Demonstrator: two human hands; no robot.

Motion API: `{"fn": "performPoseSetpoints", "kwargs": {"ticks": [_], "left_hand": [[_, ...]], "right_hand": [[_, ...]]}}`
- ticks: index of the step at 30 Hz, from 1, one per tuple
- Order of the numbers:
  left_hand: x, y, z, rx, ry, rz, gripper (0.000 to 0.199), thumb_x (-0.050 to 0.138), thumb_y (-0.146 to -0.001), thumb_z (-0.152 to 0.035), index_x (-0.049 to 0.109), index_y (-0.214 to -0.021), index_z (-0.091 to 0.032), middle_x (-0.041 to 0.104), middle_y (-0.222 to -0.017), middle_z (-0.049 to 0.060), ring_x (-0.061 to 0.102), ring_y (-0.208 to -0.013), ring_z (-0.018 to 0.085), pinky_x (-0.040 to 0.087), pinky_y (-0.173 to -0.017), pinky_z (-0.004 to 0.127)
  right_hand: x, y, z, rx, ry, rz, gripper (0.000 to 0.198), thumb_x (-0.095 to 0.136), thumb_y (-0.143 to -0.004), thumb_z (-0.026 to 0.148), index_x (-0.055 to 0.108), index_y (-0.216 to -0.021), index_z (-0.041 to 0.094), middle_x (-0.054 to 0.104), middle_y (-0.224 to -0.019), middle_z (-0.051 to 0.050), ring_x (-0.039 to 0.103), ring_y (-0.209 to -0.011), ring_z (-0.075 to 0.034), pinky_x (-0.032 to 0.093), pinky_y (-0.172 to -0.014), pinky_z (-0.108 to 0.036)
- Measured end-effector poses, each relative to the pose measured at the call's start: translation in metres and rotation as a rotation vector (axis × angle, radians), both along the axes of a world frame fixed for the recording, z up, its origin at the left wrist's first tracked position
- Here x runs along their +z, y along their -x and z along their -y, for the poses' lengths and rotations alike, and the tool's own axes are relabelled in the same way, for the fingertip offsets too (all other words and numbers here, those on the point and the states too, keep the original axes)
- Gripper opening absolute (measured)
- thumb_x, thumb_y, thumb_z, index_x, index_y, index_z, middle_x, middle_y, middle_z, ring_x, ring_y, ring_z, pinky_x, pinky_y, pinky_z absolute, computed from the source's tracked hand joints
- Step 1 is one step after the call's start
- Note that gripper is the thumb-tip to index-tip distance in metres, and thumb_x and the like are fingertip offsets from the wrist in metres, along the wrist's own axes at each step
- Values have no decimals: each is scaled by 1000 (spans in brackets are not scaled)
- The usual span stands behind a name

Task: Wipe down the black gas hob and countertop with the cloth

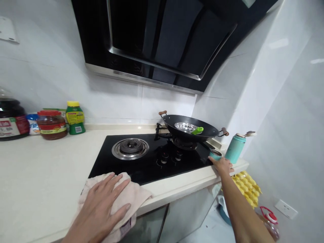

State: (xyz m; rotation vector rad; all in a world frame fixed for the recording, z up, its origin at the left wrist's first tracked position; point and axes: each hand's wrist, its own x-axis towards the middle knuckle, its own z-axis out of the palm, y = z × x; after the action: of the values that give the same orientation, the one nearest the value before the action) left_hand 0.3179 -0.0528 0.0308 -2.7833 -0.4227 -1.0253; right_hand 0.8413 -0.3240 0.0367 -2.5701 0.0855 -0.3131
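My left hand [105,202] lies flat with its fingers spread on a pale pink cloth [138,197]. The cloth rests over the counter's front edge and the near left corner of the black gas stove [152,167], part of it hanging down. At the stove's right end my right hand [222,165] is closed around a small teal cup [216,155], thumb on its left side; the hand hides its lower part. Just behind that hand stands a teal bottle [236,148] with its lid flipped open.
A black wok [207,131] holding a metal strainer [185,127] and a green-handled utensil [197,130] sits on the right burner. A range hood [162,40] overhangs the stove. Jars [52,125] and a green bottle [75,118] stand left. Yellow egg trays [246,187] are below right.
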Motion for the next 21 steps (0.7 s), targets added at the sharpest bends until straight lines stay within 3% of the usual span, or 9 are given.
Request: {"fn": "performPoseSetpoints", "kwargs": {"ticks": [6,12,16,21], "left_hand": [[0,0,1,-4,2,9,59,60,-91,-57,55,-148,-40,59,-151,1,54,-136,34,42,-109,49],[0,0,3,15,50,-8,57,60,-91,-58,58,-145,-38,58,-152,3,53,-137,35,41,-111,51],[2,0,8,18,90,-3,55,60,-92,-54,61,-143,-35,58,-151,5,51,-138,36,41,-112,52],[9,3,17,26,131,-24,57,62,-92,-50,59,-145,-32,58,-152,7,48,-141,36,40,-113,55]], "right_hand": [[10,28,7,91,-27,4,73,64,-79,69,61,-127,15,52,-144,-26,44,-136,-48,34,-106,-64],[3,85,10,301,-80,27,62,64,-76,70,62,-118,24,71,-117,-13,61,-121,-38,44,-102,-54],[-5,148,3,564,-302,83,66,66,-73,66,61,-125,25,74,-116,-9,68,-112,-32,50,-99,-44],[5,247,-10,850,-568,43,61,72,-74,56,63,-124,22,73,-123,-10,66,-118,-33,51,-102,-45]]}}
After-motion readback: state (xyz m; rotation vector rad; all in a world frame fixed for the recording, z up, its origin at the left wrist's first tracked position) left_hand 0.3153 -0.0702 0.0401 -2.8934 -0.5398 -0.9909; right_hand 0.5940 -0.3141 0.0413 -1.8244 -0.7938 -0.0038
